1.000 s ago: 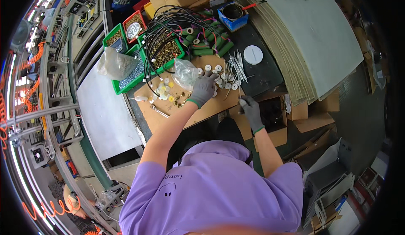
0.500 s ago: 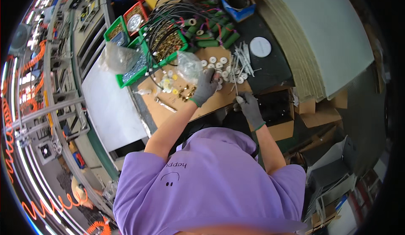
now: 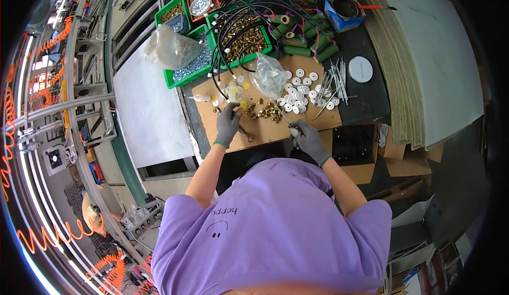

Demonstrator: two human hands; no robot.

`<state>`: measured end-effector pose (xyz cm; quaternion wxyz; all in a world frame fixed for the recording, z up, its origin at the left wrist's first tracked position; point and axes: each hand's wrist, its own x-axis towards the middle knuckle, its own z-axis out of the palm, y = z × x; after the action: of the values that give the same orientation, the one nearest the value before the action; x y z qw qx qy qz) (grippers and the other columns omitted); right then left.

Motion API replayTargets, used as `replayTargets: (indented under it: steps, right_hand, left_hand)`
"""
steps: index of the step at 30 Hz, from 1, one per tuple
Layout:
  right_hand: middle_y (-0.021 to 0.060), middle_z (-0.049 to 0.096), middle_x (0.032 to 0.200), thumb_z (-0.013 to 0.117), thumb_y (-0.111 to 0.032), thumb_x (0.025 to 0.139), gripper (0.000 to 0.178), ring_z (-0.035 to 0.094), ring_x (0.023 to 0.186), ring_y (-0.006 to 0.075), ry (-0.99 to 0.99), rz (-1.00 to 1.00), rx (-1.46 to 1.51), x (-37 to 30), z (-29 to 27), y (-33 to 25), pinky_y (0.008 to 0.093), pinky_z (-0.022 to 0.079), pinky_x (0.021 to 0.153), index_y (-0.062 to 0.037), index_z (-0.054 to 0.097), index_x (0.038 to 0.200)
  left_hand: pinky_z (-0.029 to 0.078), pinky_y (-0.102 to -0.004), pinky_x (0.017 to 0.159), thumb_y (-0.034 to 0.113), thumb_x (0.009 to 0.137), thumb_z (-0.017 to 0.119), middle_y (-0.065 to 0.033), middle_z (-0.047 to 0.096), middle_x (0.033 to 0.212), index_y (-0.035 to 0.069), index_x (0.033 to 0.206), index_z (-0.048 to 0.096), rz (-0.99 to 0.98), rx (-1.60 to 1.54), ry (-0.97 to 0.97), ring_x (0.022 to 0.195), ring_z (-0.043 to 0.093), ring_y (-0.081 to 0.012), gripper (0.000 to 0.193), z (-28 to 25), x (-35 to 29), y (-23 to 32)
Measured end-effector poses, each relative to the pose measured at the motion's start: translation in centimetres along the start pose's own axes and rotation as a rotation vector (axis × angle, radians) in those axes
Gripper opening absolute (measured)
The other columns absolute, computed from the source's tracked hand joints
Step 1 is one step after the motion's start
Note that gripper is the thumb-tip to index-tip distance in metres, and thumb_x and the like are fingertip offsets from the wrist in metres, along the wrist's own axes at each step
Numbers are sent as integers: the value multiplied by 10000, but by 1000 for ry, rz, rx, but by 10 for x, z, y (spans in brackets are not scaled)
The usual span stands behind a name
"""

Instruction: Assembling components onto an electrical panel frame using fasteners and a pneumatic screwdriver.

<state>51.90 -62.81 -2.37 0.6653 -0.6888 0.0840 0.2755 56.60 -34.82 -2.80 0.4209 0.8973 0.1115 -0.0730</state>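
Note:
My left hand, in a grey glove, is over the cardboard sheet beside yellow and clear plastic discs. Its fingers are bent together at the tips; anything between them is too small to make out. Under that hand a metal hand tool shows in part. My right hand, also gloved, pinches a thin metal rod that slants up and left toward a pile of brass-coloured fittings. White round washers lie beyond it, beside a loose bundle of similar rods.
Green bins of small metal parts stand at the back left, with black cables draped over them. Green cylinders, a blue box and a white disc sit behind. Stacked sheets rise at right.
My left hand has left the white washers and moved left to the yellow discs. The right hand keeps its rod, now tilted more to the left. The view has shifted.

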Motion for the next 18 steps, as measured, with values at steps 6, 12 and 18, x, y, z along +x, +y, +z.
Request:
replayTargets:
  steps: [6,12,18]
  right_hand:
    - [46,577,632,525,-130,903,119,507,458,88,-44,-14,-43,6,5,-7,258,416,440,-33,545,968]
    - [90,613,663,546,-132,880,125,574,522,146,-36,-65,-131,12,12,-17,302,453,492,-32,557,953]
    - [144,621,701,551,-132,872,129,627,607,225,-91,-191,-270,22,28,-10,346,477,574,-31,566,951]
  left_hand:
    - [483,-422,649,207,807,581,-114,606,937,227,1088,578,134,648,-97,786,618,-319,281,4,21,-11]
    - [481,-441,641,235,810,591,-120,617,931,169,1025,593,80,713,-9,784,615,-350,225,13,23,-16]
    - [366,-217,488,179,880,576,24,506,632,13,855,596,-113,-309,86,543,445,-56,168,3,-4,20]
